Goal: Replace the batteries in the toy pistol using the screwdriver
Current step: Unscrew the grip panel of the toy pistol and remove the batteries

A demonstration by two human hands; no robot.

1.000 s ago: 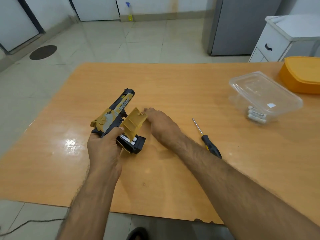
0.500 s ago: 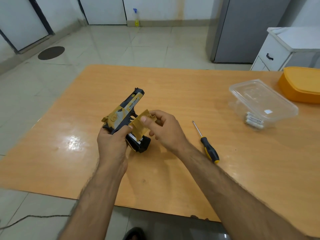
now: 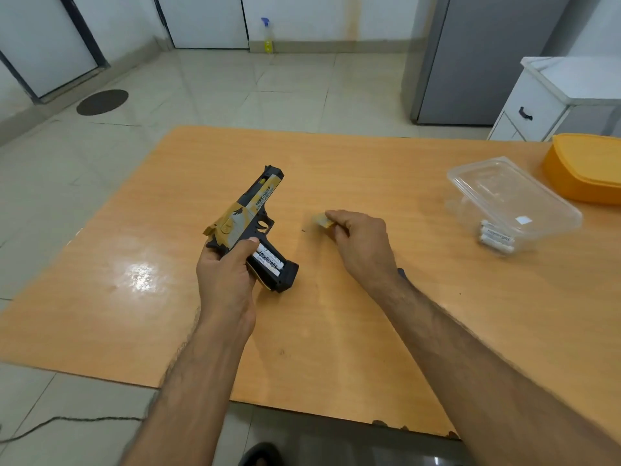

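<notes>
My left hand [image 3: 225,276] grips the black and tan toy pistol [image 3: 249,216] above the table, muzzle pointing away. Its grip compartment lies uncovered, and white batteries [image 3: 267,260] show inside. To the right, my right hand [image 3: 361,243] pinches the tan battery cover [image 3: 323,219] low over the table; most of the cover is hidden by the fingers. The screwdriver is almost fully hidden under my right wrist; only a dark bit of its handle [image 3: 400,272] shows.
A clear plastic container [image 3: 510,203] with several white batteries [image 3: 496,242] inside stands at the right on the wooden table [image 3: 336,331]. An orange lid [image 3: 588,168] lies at the far right edge. A white cabinet stands beyond it.
My right hand has lifted the tan cover off the pistol's grip and carried it to the right, exposing the batteries. My left hand keeps holding the pistol.
</notes>
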